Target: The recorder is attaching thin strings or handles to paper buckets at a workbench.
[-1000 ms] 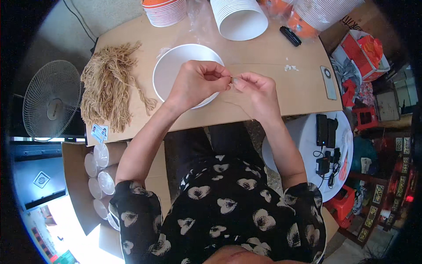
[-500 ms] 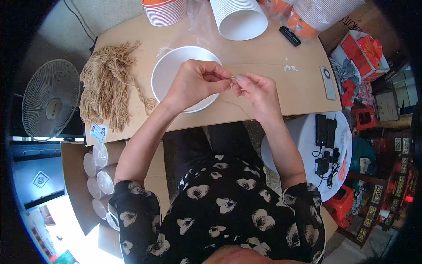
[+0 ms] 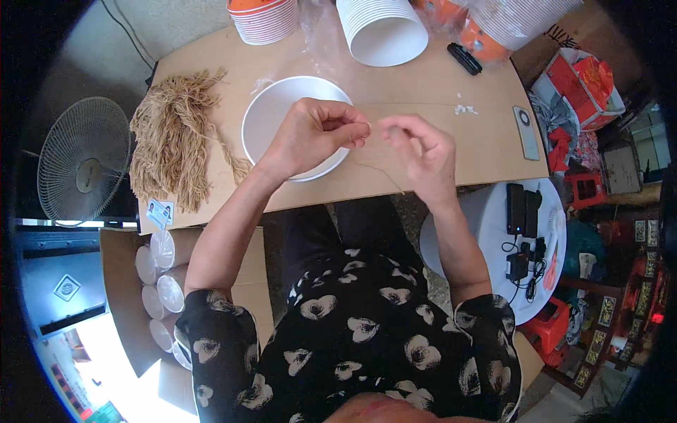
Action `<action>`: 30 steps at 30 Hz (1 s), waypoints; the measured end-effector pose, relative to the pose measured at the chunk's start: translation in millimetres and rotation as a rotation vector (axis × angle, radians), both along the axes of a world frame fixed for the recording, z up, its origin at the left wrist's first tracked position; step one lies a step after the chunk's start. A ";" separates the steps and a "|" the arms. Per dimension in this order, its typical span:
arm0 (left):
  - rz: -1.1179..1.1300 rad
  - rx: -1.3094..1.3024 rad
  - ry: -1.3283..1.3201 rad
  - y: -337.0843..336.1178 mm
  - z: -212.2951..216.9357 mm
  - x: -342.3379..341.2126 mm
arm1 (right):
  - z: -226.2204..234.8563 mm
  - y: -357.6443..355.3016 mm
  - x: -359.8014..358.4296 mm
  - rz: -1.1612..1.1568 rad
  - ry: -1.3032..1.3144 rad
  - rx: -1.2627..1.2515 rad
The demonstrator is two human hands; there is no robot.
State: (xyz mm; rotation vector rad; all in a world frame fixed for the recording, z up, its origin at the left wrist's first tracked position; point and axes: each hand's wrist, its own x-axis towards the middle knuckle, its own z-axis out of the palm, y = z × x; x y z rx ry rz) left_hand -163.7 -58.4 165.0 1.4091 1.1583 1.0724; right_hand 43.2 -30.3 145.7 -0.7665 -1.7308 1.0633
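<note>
My left hand (image 3: 316, 137) is closed in a pinch over the near right rim of a white tub (image 3: 259, 137). Between its thumb and fingers is the end of a tan strand of string (image 3: 384, 173), whose thin length trails on the table below the hands toward the front edge. Just to the right, my right hand (image 3: 430, 158) is raised with thumb and forefinger apart, a little blurred, and I see nothing between them. A thick bundle of tan strings (image 3: 169, 137) lies left of the tub, with some strands stretching toward it.
Stacked white tubs (image 3: 388, 39) and orange-and-white tubs (image 3: 263, 21) stand at the back amid clear plastic. A black clip-like object (image 3: 464, 58), white scraps (image 3: 465, 110) and a phone-like device (image 3: 525, 132) lie to the right. A fan (image 3: 86, 162) stands left; a box of cups (image 3: 127, 310) sits below.
My right hand has parted from my left, moving slightly right with its fingers opening. My left hand keeps its pinch in nearly the same place.
</note>
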 end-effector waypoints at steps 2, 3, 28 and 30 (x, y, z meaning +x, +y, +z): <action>-0.059 -0.025 -0.029 1.3 -3.5 -1.8 | -0.2 7.8 -1.8 -0.080 0.066 -0.084; -0.066 -0.024 -0.029 1.6 -3.6 -1.9 | -1.7 12.9 -3.6 -0.087 0.067 -0.083; -0.135 0.006 -0.127 -4.4 1.0 -7.3 | -14.7 16.6 -5.5 0.353 0.247 -0.513; -0.129 0.002 -0.116 -4.0 0.6 -6.8 | -14.8 15.3 -5.0 0.350 0.248 -0.503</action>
